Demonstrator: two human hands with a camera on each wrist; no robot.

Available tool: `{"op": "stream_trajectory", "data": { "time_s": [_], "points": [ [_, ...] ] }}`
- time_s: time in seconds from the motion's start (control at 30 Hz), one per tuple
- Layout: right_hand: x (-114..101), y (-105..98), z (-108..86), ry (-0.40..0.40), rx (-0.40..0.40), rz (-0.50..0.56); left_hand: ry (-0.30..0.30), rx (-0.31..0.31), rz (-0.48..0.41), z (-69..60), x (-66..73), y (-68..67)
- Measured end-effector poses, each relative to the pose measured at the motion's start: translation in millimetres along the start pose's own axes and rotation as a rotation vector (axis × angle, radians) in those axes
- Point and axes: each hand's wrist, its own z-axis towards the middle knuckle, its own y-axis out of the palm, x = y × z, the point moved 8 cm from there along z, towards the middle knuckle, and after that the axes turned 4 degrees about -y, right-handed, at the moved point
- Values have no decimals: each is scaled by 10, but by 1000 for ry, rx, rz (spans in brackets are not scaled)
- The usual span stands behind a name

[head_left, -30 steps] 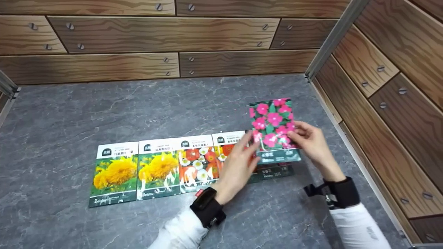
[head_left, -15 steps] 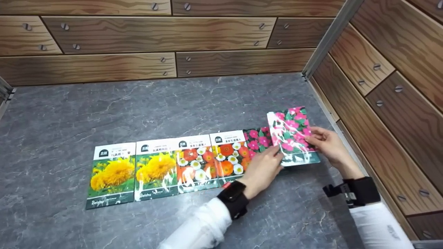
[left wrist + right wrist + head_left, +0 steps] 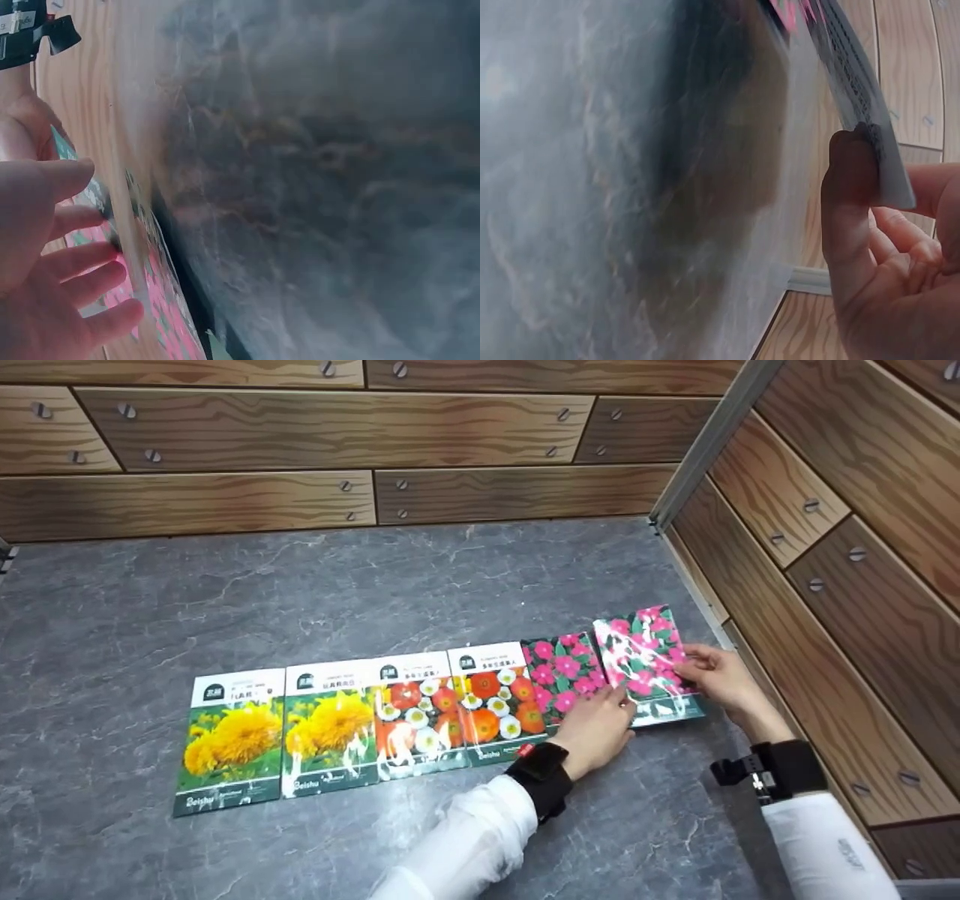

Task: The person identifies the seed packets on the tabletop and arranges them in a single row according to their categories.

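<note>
My right hand [image 3: 731, 682] pinches the right edge of a flower seed packet [image 3: 646, 649] with pink blossoms. In the right wrist view, that packet [image 3: 859, 97] is edge-on between the thumb and fingers, lifted off the surface. My left hand [image 3: 596, 729] is over the lower part of another pink-flowered packet [image 3: 564, 666], its fingertips by the left edge of the held one. The left wrist view shows the left hand's fingers [image 3: 90, 262] spread and fairly straight; whether they touch the held packet I cannot tell. Glare covers part of its front.
Left of the hands, two orange-and-white poppy packets [image 3: 499, 705] [image 3: 420, 716] and two yellow-flower packets [image 3: 330, 727] [image 3: 230, 742] lie side by side on the grey marbled surface [image 3: 337, 592]. A wood-patterned wall [image 3: 840, 675] stands close to the right hand.
My right hand has carried the pink packet rightward and lower, off the other pink one, now showing beside it. My left hand has followed to the right, uncovering the poppy packet.
</note>
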Motion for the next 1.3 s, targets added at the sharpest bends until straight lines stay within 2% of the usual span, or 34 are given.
{"op": "stream_trajectory", "data": {
  "time_s": [0.17, 0.4, 0.53, 0.6, 0.8, 1.0, 1.3],
  "points": [
    [66, 20, 25, 0, -18, -3, 3, -30, 29, 19, 4, 54],
    [113, 50, 60, -7, 12, -66, -15, -53, 51, 15, 14, 98],
    [79, 75, 71, -40, 39, -159, -29, -62, 53, 17, 12, 102],
    [57, 77, 77, -61, 54, -239, -30, -65, 54, 20, 10, 113],
    [39, 66, 99, -95, 71, -422, -12, -67, 49, 16, 19, 136],
    [30, 67, 110, -99, 74, -445, -8, -84, 43, 7, 21, 150],
    [10, 82, 92, -103, 112, -512, 11, -62, 52, -2, 43, 117]
  ]
}}
